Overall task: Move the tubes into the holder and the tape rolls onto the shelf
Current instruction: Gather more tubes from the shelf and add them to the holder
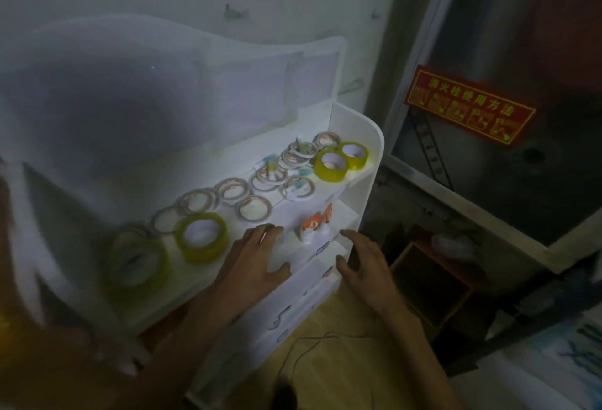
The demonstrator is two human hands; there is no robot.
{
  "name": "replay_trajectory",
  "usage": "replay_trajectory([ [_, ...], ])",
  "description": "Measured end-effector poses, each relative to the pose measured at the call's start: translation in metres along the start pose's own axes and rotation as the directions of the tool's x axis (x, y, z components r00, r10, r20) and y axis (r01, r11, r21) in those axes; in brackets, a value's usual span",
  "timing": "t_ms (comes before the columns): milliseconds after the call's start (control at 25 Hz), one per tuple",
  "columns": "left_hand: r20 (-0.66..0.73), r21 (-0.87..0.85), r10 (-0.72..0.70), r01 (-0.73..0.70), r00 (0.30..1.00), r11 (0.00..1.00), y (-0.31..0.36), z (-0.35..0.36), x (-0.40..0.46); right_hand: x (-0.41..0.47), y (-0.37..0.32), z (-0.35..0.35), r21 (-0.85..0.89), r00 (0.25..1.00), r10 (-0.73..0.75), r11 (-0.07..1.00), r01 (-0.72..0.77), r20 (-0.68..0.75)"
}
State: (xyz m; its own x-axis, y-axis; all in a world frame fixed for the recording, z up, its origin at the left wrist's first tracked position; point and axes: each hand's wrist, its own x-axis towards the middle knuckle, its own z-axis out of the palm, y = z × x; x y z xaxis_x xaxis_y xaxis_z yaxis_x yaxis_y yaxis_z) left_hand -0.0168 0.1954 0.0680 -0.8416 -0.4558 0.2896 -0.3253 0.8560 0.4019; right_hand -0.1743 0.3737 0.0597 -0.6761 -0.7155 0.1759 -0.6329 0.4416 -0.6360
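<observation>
At the far left a pale, blurred sheet of cloth or plastic (97,100) hangs over the rear of a white shelf unit (358,135), and the room around it is dim. On the top shelf, the nearest yellow-green tape roll (136,263) lies flat at the left end, with another yellow-green roll (201,236) just beside it. Thin white tape rolls (233,188) are scattered flat along the shelf toward the back, and a pair of yellow-green rolls (342,160) sit touching at the far right corner. The left hand (257,256) rests palm down at the shelf's front edge, fingers spread and fairly straight, holding nothing. On the lower tier just right of it stand small orange-and-white tubes (314,224), upright in what may be a holder, though blur hides its form. The right hand (361,263) lies on the unit's right front edge, fingers loosely extended, gripping nothing. Below, a thin cord (303,354) trails across a wooden floor (342,360). To the right stands a dark box (433,282) and a metal door carrying a red sign (469,105).
</observation>
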Motion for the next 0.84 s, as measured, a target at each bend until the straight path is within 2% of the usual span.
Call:
replay_trajectory([
  [120, -0.049, -0.001, -0.042, 0.042, 0.998, 0.999, -0.012, 0.024, 0.038, 0.052, 0.020, 0.007, 0.014, 0.997, -0.063, 0.998, 0.062, 0.046],
  [200, -0.018, -0.023, -0.076, 0.076, 0.997, 0.997, -0.029, 0.042, 0.067, 0.091, 0.035, 0.012, 0.004, 0.990, -0.106, 0.994, 0.106, 0.090],
  [360, -0.027, -0.017, -0.214, 0.213, 0.977, 0.977, -0.057, 0.062, 0.131, 0.177, 0.051, 0.017, -0.034, 0.967, -0.190, 0.979, 0.199, 0.170],
  [520, -0.084, 0.042, -0.270, 0.274, 0.959, 0.961, -0.083, 0.078, 0.177, 0.249, 0.056, 0.037, -0.095, 0.909, -0.399, 0.907, 0.410, 0.117],
  [680, -0.067, 0.036, -0.352, 0.355, 0.934, 0.934, -0.099, 0.097, 0.199, 0.305, 0.059, 0.055, -0.109, 0.893, -0.319, 0.923, 0.368, 0.317],
  [760, -0.083, 0.004, -0.401, 0.402, 0.912, 0.915, -0.106, 0.105, 0.210, 0.327, 0.068, 0.070, -0.120, 0.850, -0.410, 0.875, 0.469, 0.330],
  [840, -0.131, 0.002, -0.437, 0.441, 0.890, 0.898, -0.107, 0.113, 0.219, 0.343, 0.075, 0.080, -0.137, 0.798, -0.447, 0.833, 0.536, 0.405],
])
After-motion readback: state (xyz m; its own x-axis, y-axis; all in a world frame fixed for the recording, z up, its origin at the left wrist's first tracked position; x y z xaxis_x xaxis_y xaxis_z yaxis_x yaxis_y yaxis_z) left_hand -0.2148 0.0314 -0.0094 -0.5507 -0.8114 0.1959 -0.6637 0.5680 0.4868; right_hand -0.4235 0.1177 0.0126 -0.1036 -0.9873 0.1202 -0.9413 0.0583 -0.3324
